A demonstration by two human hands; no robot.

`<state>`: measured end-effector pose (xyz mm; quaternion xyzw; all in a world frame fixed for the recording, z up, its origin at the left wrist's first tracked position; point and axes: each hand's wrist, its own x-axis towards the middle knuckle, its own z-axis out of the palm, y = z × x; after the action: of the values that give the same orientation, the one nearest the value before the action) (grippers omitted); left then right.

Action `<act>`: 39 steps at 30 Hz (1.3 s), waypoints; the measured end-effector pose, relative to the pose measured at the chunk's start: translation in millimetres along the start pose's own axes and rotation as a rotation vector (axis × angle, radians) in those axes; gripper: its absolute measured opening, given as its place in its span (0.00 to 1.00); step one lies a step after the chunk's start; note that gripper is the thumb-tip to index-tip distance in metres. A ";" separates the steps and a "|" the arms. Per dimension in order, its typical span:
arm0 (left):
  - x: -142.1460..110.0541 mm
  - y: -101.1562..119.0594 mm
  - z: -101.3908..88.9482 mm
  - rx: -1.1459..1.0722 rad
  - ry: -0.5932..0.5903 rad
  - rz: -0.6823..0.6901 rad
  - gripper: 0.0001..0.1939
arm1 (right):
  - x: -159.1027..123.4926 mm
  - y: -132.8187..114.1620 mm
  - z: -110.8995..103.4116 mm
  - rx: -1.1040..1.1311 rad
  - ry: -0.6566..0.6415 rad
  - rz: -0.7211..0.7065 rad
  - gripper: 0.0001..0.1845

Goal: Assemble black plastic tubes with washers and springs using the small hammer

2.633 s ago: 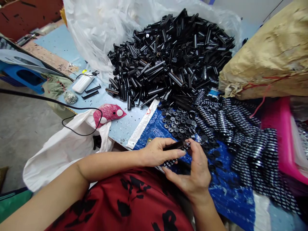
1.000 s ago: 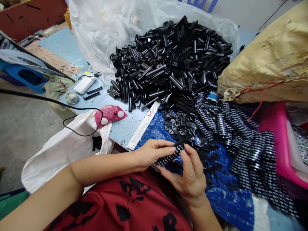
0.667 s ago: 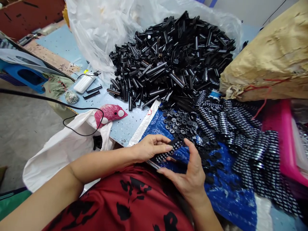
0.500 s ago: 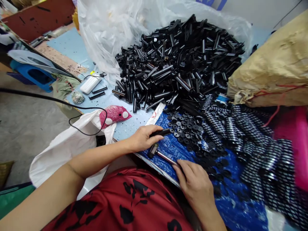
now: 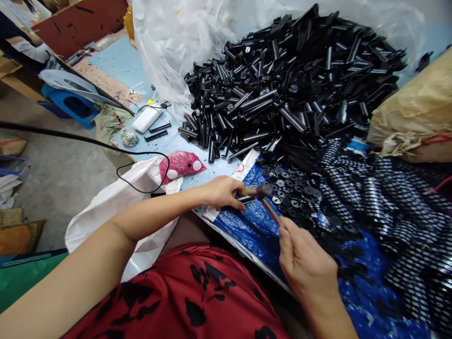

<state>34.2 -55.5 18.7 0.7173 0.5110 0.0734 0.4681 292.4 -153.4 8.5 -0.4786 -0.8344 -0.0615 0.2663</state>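
My right hand [image 5: 307, 256] is wrapped round the handle of a mallet [image 5: 271, 209], whose dark-ended head is raised beside my left hand and slightly blurred. In the fingers of my left hand [image 5: 224, 192] is a black tube [image 5: 246, 199], partly covered by the fingers and the mallet head. Whether the head touches the tube I cannot tell. Under both hands lies a blue plastic sheet [image 5: 254, 233]. Just beyond the mallet, small black discs [image 5: 286, 181] with centre holes are scattered on it.
A large heap of black tubular parts [image 5: 278, 94] fills the back. Patterned black cylinders [image 5: 374, 202] and a tan sack [image 5: 416, 108] stand at the right. At the left are a pink packet [image 5: 181, 167], a white block [image 5: 148, 117], a white bag [image 5: 116, 207] and a hanging black cord [image 5: 88, 141].
The mallet has been lifted from low beside the left hand up to the tube's level. My view has shifted a little, moving the surroundings in the picture. Both hands keep their hold.
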 end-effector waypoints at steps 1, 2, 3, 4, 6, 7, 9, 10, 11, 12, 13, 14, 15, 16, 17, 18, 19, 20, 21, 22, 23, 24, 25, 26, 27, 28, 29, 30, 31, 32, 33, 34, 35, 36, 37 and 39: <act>2.2 0.2 -2.3 0.004 -0.020 -0.007 0.18 | 0.0 -3.5 -1.9 0.051 0.027 -0.017 0.18; 4.8 0.3 -4.5 0.014 -0.043 -0.011 0.17 | -0.6 -7.5 -3.0 0.102 0.052 -0.044 0.17; 7.9 0.5 -6.2 0.024 -0.067 -0.011 0.18 | -1.5 -11.7 -2.9 0.140 0.055 -0.077 0.17; 11.3 0.9 -6.9 0.034 -0.090 -0.007 0.18 | -2.7 -16.0 -1.4 0.160 0.034 -0.112 0.17; 18.2 2.5 -5.3 0.068 -0.115 0.009 0.20 | -5.3 -23.4 4.6 0.154 -0.038 -0.168 0.17; 20.9 3.9 -3.3 0.095 -0.114 0.019 0.20 | -6.6 -26.0 7.8 0.139 -0.081 -0.185 0.18; 21.9 7.4 0.0 0.166 -0.095 0.039 0.19 | -9.2 -27.3 11.3 0.151 -0.139 -0.206 0.20; 18.5 8.8 -0.5 0.204 -0.077 0.045 0.17 | -10.7 -25.8 11.0 0.194 -0.143 -0.213 0.20; 11.6 9.6 -3.6 0.235 -0.056 0.052 0.16 | -12.5 -22.8 9.2 0.248 -0.144 -0.215 0.20; 0.6 9.3 -9.9 0.259 -0.048 0.063 0.13 | -15.0 -18.4 6.5 0.298 -0.140 -0.211 0.19; -14.4 7.8 -19.5 0.278 -0.066 0.076 0.12 | -18.1 -13.1 3.4 0.329 -0.125 -0.196 0.18; -32.8 5.2 -32.0 0.295 -0.106 0.086 0.10 | -21.9 -7.4 0.5 0.334 -0.106 -0.173 0.15; -53.6 1.7 -46.6 0.307 -0.187 0.101 0.09 | -26.1 -1.8 -1.8 0.313 -0.084 -0.147 0.13; -74.7 -2.3 -61.9 0.317 -0.304 0.092 0.09 | -30.3 2.8 -3.1 0.280 -0.069 -0.124 0.12; -94.3 -6.3 -76.7 0.337 -0.382 0.041 0.11 | -33.8 5.9 -3.4 0.245 -0.062 -0.102 0.11; -110.1 -10.1 -89.4 0.347 -0.392 -0.028 0.11 | -36.1 7.2 -3.0 0.219 -0.063 -0.085 0.11; -120.6 -13.5 -99.1 0.348 -0.358 -0.064 0.14 | -36.6 6.9 -1.9 0.203 -0.073 -0.072 0.11; -124.7 -16.3 -104.9 0.336 -0.297 -0.071 0.16 | -35.2 5.4 -0.4 0.200 -0.089 -0.061 0.13; -122.1 -18.3 -107.0 0.335 -0.187 -0.062 0.18 | -32.0 3.6 1.2 0.208 -0.104 -0.053 0.14; -113.2 -19.6 -105.8 0.351 -0.050 -0.042 0.19 | -27.3 2.6 2.8 0.217 -0.119 -0.042 0.16; -99.1 -20.2 -102.3 0.392 0.103 -0.034 0.19 | -21.6 3.3 4.0 0.219 -0.121 -0.039 0.17; -81.5 -20.2 -97.7 0.461 0.254 -0.054 0.19 | -15.7 6.7 4.5 0.209 -0.110 -0.036 0.16; -62.2 -20.1 -93.1 0.552 0.379 -0.103 0.19 | -10.0 13.0 4.0 0.186 -0.080 -0.025 0.15; -42.7 -20.3 -89.3 0.646 0.457 -0.171 0.18 | -5.0 22.3 2.5 0.150 -0.031 0.000 0.13; -24.8 -21.1 -86.9 0.725 0.483 -0.250 0.18 | -1.0 34.0 0.1 0.089 0.023 0.038 0.13; -9.3 -22.8 -86.0 0.782 0.473 -0.326 0.18 | 1.9 47.4 -2.5 0.008 0.069 0.089 0.13; 3.0 -25.2 -86.3 0.814 0.449 -0.387 0.20 | 3.9 61.3 -4.9 -0.095 0.092 0.151 0.13; 12.0 -28.0 -87.7 0.825 0.423 -0.430 0.21 | 5.2 74.8 -6.3 -0.202 0.071 0.217 0.14; 17.9 -30.9 -89.6 0.818 0.406 -0.460 0.22 | 6.1 87.0 -6.5 -0.297 0.018 0.278 0.16; 21.3 -33.5 -91.6 0.802 0.397 -0.482 0.22 | 6.9 97.4 -5.1 -0.363 -0.052 0.327 0.18; 22.7 -35.5 -93.6 0.781 0.394 -0.494 0.21 | 7.8 105.8 -2.5 -0.393 -0.124 0.363 0.19; 22.8 -36.9 -95.1 0.757 0.393 -0.500 0.19 | 8.9 112.2 0.9 -0.397 -0.177 0.385 0.21; 22.3 -37.7 -96.1 0.729 0.390 -0.503 0.17 | 10.1 116.9 4.5 -0.388 -0.207 0.397 0.22; 21.6 -38.0 -96.6 0.703 0.386 -0.500 0.15 | 11.1 120.4 7.8 -0.376 -0.216 0.400 0.22; 21.1 -38.2 -96.7 0.680 0.386 -0.494 0.14 | 11.8 123.0 10.3 -0.370 -0.217 0.399 0.23; 21.3 -38.5 -96.0 0.641 0.395 -0.481 0.14 | 11.7 126.6 12.3 -0.324 -0.205 0.395 0.24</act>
<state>-37.5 20.3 34.9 0.6591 0.7398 -0.0639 0.1191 388.3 -72.3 -15.3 -0.6720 -0.7269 -0.0922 0.1072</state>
